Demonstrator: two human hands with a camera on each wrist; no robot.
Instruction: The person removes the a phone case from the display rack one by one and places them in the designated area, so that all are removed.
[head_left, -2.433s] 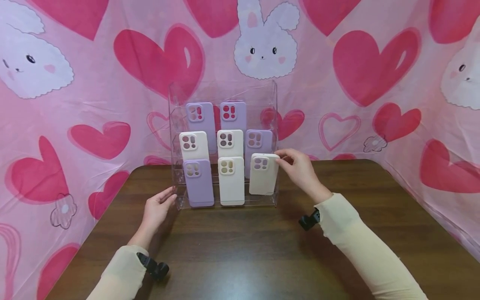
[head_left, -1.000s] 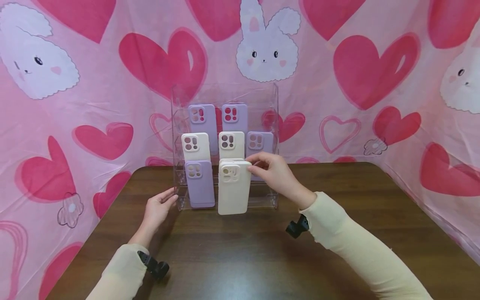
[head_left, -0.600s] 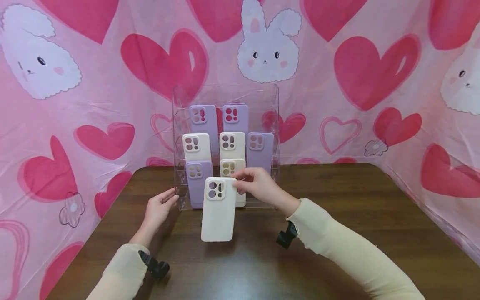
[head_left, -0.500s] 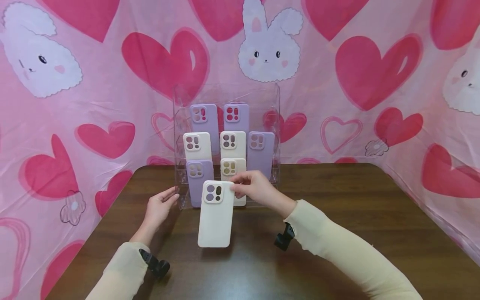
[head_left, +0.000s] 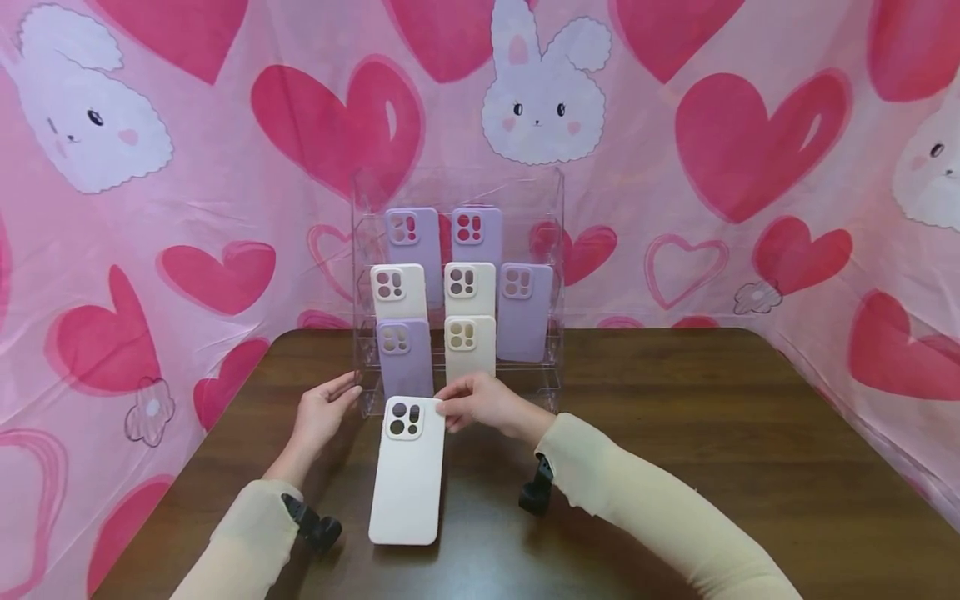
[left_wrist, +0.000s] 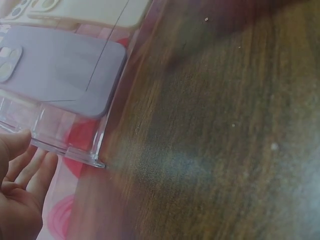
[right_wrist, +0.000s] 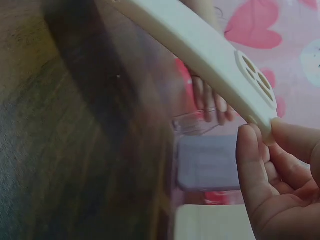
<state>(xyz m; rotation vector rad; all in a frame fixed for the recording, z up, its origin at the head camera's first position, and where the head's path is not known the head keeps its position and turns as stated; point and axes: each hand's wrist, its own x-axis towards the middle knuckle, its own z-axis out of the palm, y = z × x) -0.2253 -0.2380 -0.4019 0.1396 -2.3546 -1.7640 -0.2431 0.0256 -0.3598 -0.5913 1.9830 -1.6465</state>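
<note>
Between thumb and fingers my right hand (head_left: pixel 491 406) pinches a white phone case (head_left: pixel 408 479) by its upper right corner. The case hangs tilted in front of the clear acrylic display stand (head_left: pixel 528 377), its camera cutouts facing me; in the right wrist view the case (right_wrist: pixel 200 52) is seen from its side. At the stand's left edge, my left hand (head_left: pixel 321 417) holds the side panel, thumb on one face and fingers on the other, as the left wrist view of the hand (left_wrist: pixel 25 185) shows. A purple case (head_left: pixel 405 362) and a white case (head_left: pixel 470 354) stand in the front row.
Behind are a white case (head_left: pixel 400 293), another white case (head_left: pixel 470 287) and a purple case (head_left: pixel 522 321); two purple cases (head_left: pixel 416 250) stand in a higher row. Dark wooden table (head_left: pixel 675 467) underneath, pink heart-print cloth (head_left: pixel 630 167) behind.
My right hand has taken the white case from the stand's front right spot and carried it left, down and towards me. My left hand has stayed at the stand's edge.
</note>
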